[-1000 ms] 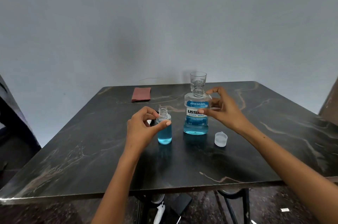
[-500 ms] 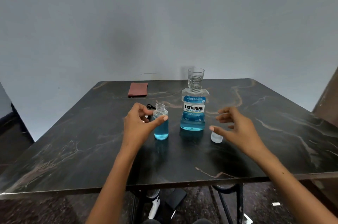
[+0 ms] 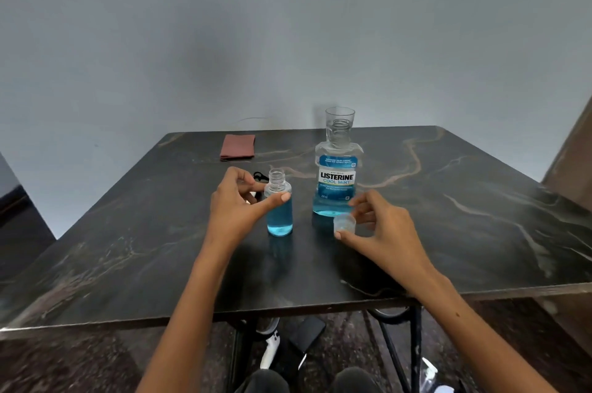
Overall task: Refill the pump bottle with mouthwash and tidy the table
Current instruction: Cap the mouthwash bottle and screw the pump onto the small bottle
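Observation:
A small clear bottle [image 3: 279,210], uncapped and mostly full of blue mouthwash, stands upright mid-table. My left hand [image 3: 238,205] holds it by the shoulder with thumb and fingers. To its right stands the large Listerine bottle [image 3: 337,179], open at the neck, with blue liquid low in it. My right hand [image 3: 382,229] pinches the translucent cap [image 3: 344,223] just in front of that bottle, slightly lifted. A black pump head [image 3: 260,176] lies behind my left hand, partly hidden.
A clear drinking glass [image 3: 340,120] stands behind the Listerine bottle. A folded reddish cloth [image 3: 237,146] lies at the far left of the dark marble table [image 3: 464,232]. Below the near edge are table legs, my knees and small items on the floor.
My right hand left the Listerine bottle, dropped to the cap on the table and took hold of it. My left hand stayed on the small bottle.

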The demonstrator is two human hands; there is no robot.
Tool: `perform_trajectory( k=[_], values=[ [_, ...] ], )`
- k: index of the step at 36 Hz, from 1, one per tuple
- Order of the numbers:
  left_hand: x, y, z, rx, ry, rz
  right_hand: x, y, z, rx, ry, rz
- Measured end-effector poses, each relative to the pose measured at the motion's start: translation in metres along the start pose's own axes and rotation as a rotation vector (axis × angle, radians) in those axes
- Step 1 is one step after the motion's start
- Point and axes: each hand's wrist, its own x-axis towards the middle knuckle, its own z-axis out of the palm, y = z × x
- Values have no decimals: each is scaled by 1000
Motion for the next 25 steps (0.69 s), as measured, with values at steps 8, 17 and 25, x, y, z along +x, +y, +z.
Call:
perform_trajectory(
  k=[8, 17, 25],
  values=[
    [-6, -5, 5, 7, 45, 65, 39, -55, 3, 107, -19, -250],
    [-7, -7, 8, -3, 71, 124, 70, -79, -7, -171, -71, -442],
    [-8, -9, 8, -4, 73, 129, 54, -60, 0, -121, -103, -339]
  ],
)
